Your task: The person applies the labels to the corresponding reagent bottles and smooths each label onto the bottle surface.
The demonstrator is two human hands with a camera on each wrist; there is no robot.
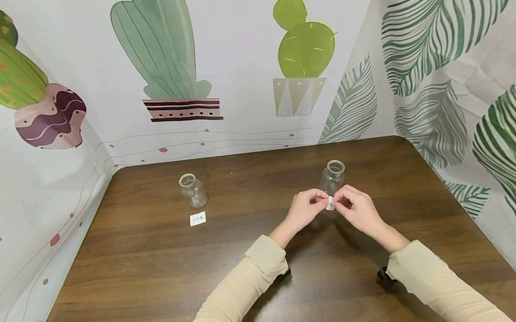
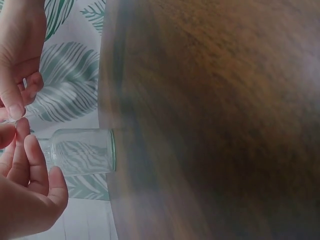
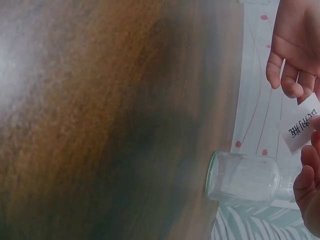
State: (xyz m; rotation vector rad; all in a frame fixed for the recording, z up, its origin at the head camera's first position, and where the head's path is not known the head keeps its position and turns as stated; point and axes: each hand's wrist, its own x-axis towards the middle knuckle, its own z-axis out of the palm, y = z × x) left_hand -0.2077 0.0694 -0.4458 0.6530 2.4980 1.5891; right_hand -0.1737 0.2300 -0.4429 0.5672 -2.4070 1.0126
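Observation:
Both hands come together at a small white paper label (image 3: 299,127) with handwritten characters, held up off the table. My left hand (image 1: 306,208) pinches one side of the label between thumb and forefinger. On the other side my right hand (image 1: 359,209) pinches it the same way. Just behind the fingers stands an upright clear glass jar (image 1: 332,176) with an open mouth. In the head view the hands hide its lower part; the right wrist view shows its clear body and base.
At the left of the brown wooden table (image 1: 167,275) stands a second clear glass jar (image 1: 194,192). In front of it a white label with writing (image 1: 197,219) lies flat. A wall covering (image 1: 243,58) printed with cacti and leaves borders the table's back and sides.

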